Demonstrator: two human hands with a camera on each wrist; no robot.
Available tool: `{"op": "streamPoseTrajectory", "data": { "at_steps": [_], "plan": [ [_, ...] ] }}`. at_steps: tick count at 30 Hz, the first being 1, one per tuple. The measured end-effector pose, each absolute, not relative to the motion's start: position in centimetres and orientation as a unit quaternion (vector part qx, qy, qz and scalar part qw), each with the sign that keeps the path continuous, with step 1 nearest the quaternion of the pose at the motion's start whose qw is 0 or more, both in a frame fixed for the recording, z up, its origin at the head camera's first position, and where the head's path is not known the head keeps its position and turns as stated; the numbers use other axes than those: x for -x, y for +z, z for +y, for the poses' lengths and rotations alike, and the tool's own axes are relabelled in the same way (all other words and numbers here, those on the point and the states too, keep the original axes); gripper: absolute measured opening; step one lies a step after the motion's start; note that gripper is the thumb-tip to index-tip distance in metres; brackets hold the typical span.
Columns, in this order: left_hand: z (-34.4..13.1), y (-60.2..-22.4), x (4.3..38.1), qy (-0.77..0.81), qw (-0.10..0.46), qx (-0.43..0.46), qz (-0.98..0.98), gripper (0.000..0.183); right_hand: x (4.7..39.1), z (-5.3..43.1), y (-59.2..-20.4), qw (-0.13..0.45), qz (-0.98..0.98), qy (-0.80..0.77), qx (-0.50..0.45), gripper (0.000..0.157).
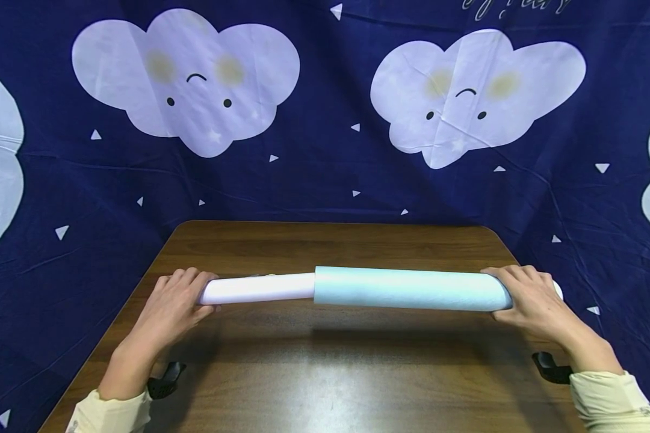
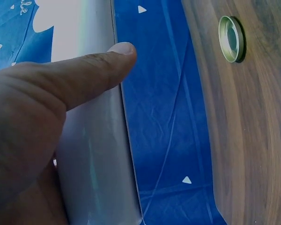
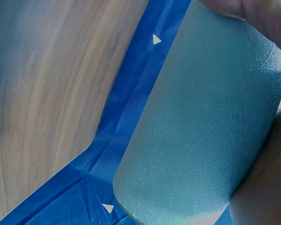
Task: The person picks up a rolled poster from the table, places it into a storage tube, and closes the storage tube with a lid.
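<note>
A white roll (image 1: 260, 288) lies crosswise above the wooden table, its right part inside a wider light blue roll (image 1: 406, 288) with a leathery surface. A small white end shows past the right hand. My left hand (image 1: 170, 307) grips the white roll near its left end. In the left wrist view the thumb lies across the glossy white roll (image 2: 96, 150), which has a long edge down one side. My right hand (image 1: 533, 307) holds the light blue roll by its right end; in the right wrist view that roll (image 3: 196, 112) fills much of the picture. Most of the fingers are hidden behind the rolls.
A gold-coloured round lid (image 2: 232, 40) lies on the table behind the white roll. The brown wooden table (image 1: 325, 385) has rounded far corners. Dark blue cloth (image 1: 325, 192) with clouds and triangles hangs behind and beside it. A black wrist device shows at each wrist.
</note>
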State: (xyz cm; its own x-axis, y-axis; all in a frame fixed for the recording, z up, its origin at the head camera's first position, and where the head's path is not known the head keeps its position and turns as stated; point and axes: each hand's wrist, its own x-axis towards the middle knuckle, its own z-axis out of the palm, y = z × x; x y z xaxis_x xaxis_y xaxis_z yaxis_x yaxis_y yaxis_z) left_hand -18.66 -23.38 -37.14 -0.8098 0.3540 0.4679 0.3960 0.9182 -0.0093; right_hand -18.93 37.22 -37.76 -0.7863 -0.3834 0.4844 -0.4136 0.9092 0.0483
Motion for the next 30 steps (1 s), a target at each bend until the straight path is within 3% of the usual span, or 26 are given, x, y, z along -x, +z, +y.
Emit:
{"op": "streamPoseTrajectory", "data": {
  "at_steps": [30],
  "plan": [
    [-21.0,-37.5,19.6,-0.047,0.231,0.203,-0.950,0.049,19.3,36.4,-37.9,0.244,-0.946,0.032,-0.213,0.075]
  ]
}}
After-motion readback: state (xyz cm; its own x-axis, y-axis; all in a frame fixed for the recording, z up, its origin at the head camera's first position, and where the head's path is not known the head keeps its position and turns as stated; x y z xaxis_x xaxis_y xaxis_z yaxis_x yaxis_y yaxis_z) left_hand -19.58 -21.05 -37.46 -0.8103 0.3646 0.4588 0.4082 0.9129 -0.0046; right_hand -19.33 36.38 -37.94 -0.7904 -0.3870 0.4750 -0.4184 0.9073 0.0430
